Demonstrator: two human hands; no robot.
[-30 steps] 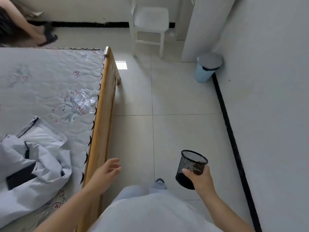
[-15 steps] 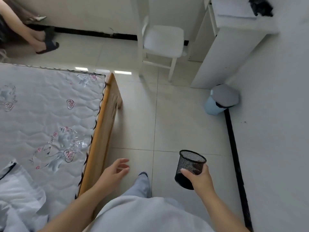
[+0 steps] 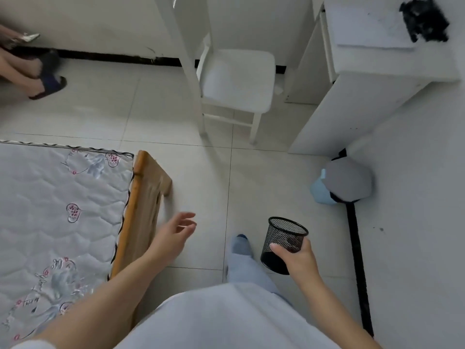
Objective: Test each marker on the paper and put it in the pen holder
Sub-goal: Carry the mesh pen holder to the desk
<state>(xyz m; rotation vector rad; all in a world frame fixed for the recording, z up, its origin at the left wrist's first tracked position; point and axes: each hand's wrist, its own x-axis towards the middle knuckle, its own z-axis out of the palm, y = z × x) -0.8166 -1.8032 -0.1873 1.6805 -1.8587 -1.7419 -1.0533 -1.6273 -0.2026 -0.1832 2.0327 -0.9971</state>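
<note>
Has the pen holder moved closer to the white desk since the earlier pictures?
Yes. The pen holder, held by the right hand, has moved forward: the blue bin and white desk now appear nearer.

I've got the pen holder [image 3: 284, 244] in my right hand [image 3: 298, 256], low right, over the floor. My left hand [image 3: 173, 233] hangs beside the bed frame [image 3: 143, 205], mattress [image 3: 57, 205] further left. Ahead stands a chair [image 3: 236, 76]; right of it the desk [image 3: 372, 79], paper [image 3: 364, 26] on top, bin [image 3: 344, 182] beside it.

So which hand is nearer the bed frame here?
Left. The left hand hangs open just beside the wooden bed frame; the right hand grips the pen holder farther right, across the leg.
</note>
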